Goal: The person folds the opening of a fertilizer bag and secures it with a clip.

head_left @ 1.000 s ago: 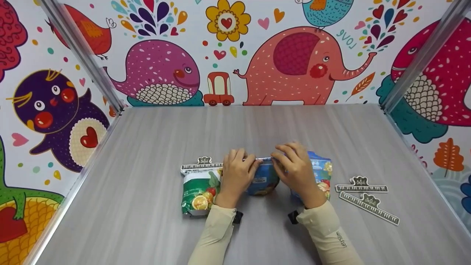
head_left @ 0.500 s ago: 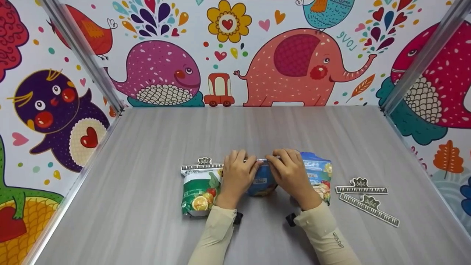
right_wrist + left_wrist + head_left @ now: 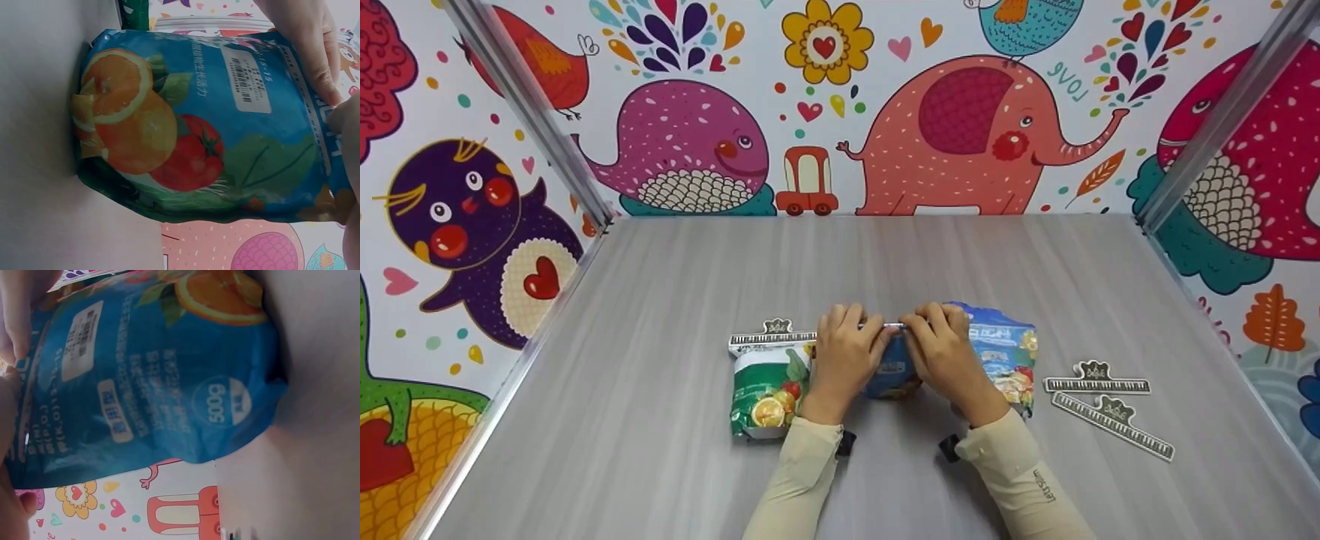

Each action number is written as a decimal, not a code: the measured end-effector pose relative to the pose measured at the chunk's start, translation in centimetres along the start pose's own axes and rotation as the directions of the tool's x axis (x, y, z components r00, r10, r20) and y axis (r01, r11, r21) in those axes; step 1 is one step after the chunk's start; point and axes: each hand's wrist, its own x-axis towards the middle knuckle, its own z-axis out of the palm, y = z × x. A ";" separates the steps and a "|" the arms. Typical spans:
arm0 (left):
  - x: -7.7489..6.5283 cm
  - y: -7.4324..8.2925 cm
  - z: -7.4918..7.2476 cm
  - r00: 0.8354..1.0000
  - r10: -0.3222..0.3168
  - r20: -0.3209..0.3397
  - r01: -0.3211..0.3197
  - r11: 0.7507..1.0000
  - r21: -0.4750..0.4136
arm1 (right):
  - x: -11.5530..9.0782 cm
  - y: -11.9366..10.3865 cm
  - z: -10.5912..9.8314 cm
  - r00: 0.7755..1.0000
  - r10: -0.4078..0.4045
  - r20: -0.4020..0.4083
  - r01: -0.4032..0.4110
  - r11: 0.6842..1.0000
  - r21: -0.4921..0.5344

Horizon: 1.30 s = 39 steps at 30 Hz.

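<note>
A blue 500g pouch (image 3: 894, 367) printed with oranges and a tomato stands upright between my hands, its bottom on the table. My left hand (image 3: 844, 364) pinches the left part of its top edge, which looks folded over. With curled fingers my right hand (image 3: 951, 364) pinches the same edge further right. The pouch (image 3: 152, 399) fills most of the left wrist view. In the right wrist view the pouch (image 3: 247, 146) shows its fruit print and a barcode label, and fingers (image 3: 315, 67) grip the folded top.
Left of my hands stands a green pouch (image 3: 765, 390) with a piano-key clip (image 3: 776, 334) across its top. A second blue pouch (image 3: 1006, 360) lies behind and right of my right hand. Two loose piano-key clips (image 3: 1098, 379) (image 3: 1114, 421) lie on the grey table (image 3: 660, 465). Patterned walls enclose it.
My right hand has moved left and down along the pouch's top edge, and its raised fingers have curled over it. More of the second blue pouch shows. The left hand stays nearly still.
</note>
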 end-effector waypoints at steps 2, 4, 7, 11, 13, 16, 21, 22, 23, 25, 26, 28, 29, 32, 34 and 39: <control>0.0 0.0 0.0 1.000 0.002 0.008 -0.002 1.000 -0.003 | 0.0 0.0 0.1 1.000 0.004 -0.005 -0.004 1.000 -0.001; 0.0 0.0 -0.1 1.000 0.001 0.017 -0.001 1.000 0.000 | 0.0 -0.1 0.1 1.000 0.007 -0.004 -0.007 1.000 -0.007; 0.0 0.0 -0.1 1.000 -0.001 0.028 0.001 1.000 0.005 | 0.0 -0.1 0.2 1.000 0.005 -0.003 -0.005 1.000 -0.017; 0.0 -0.1 -0.1 0.999 0.002 0.039 -0.003 1.000 0.006 | 0.1 0.0 0.3 1.000 -0.006 -0.013 0.006 1.000 -0.019; 0.0 -0.1 -0.1 0.999 0.009 0.040 -0.009 1.000 0.008 | 0.1 0.0 0.3 1.000 -0.012 -0.021 0.012 1.000 -0.018; 0.0 -0.2 -0.2 0.999 0.021 0.038 -0.022 1.000 0.006 | 0.1 0.1 0.4 1.000 -0.015 -0.024 0.014 1.000 -0.023; 0.0 -0.4 -0.1 0.999 0.041 0.024 -0.040 0.999 -0.008 | 0.1 0.0 0.4 1.000 -0.005 -0.019 0.004 1.000 -0.014; 0.0 -0.4 -0.1 0.999 0.044 0.021 -0.044 0.999 -0.013 | 0.1 0.0 0.4 1.000 -0.003 -0.019 0.003 1.000 -0.012; 0.0 -0.5 -0.1 0.999 0.047 0.017 -0.047 0.999 -0.021 | 0.1 0.0 0.4 1.000 -0.002 -0.023 0.002 1.000 -0.008; -0.1 -0.7 -0.1 0.999 0.052 0.006 -0.052 0.998 -0.037 | 0.1 0.0 0.4 1.000 -0.003 -0.031 0.002 1.000 -0.004; -0.1 -0.9 -0.1 0.999 0.055 0.001 -0.055 0.997 -0.046 | 0.1 0.0 0.5 0.999 0.000 -0.032 -0.001 1.000 -0.002; -0.2 -1.3 -0.3 0.998 0.058 -0.011 -0.058 0.996 -0.062 | 0.1 0.1 0.5 0.999 0.007 -0.034 -0.007 1.000 0.002; -0.2 -1.4 -0.3 0.998 0.058 -0.017 -0.059 0.996 -0.070 | 0.0 0.1 0.5 0.999 0.010 -0.037 -0.009 1.000 0.004; -0.2 -1.9 -0.6 0.998 0.058 -0.030 -0.061 0.994 -0.092 | -0.1 0.2 0.4 0.999 0.020 -0.038 -0.020 1.000 0.008; -0.2 -2.0 -0.7 0.998 0.060 -0.033 -0.063 0.993 -0.100 | -0.1 0.1 0.5 0.999 0.025 -0.045 -0.025 1.000 0.010; -0.1 -2.3 -0.9 0.997 0.070 -0.031 -0.072 0.993 -0.094 | -0.1 0.1 0.5 0.998 0.047 -0.049 -0.046 0.999 0.022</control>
